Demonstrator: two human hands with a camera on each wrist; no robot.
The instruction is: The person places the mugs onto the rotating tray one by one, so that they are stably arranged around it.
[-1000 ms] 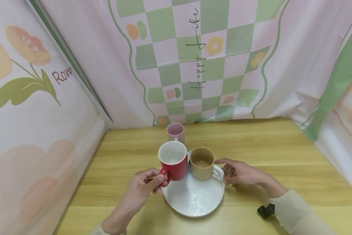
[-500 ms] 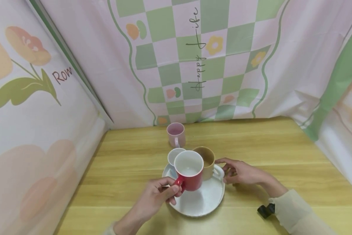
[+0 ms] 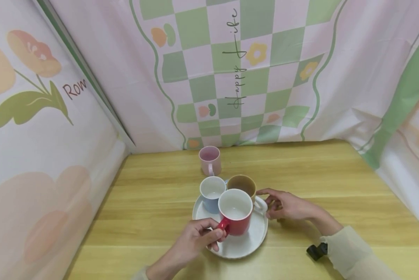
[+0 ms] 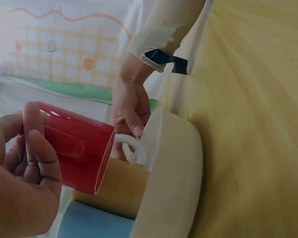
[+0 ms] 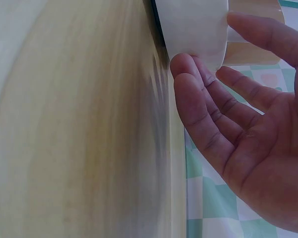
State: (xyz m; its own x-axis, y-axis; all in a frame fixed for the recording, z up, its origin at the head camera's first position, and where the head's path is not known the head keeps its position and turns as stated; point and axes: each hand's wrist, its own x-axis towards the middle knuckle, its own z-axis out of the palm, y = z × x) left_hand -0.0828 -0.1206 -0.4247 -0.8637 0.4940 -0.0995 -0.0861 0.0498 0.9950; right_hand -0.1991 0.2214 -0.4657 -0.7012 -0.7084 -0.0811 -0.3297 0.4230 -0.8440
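My left hand [image 3: 198, 237] holds a red mug [image 3: 238, 225] with a white inside by its handle. The mug is over the front part of a round white tray [image 3: 256, 241]. It overlaps a tan mug [image 3: 241, 182] with a white handle [image 3: 261, 205] in the head view. A light blue mug [image 3: 210, 205] stands at the tray's back left. My right hand [image 3: 288, 206] is at the tray's right side, its loosely bent fingertips right at the rim in the right wrist view. In the left wrist view the red mug [image 4: 84, 144] is clear of the tray floor, tilted in that picture.
Behind the tray, a pink mug [image 3: 210, 161] stands on the wooden table [image 3: 142, 194]. Patterned cloth [image 3: 255, 85] hangs at the table's back edge and at both sides. A small black object [image 3: 316, 252] is at the right sleeve's cuff.
My left hand has carried the red mug rightward and toward the front of the tray, uncovering the light blue mug in the head view. My right hand has stayed at the rim.
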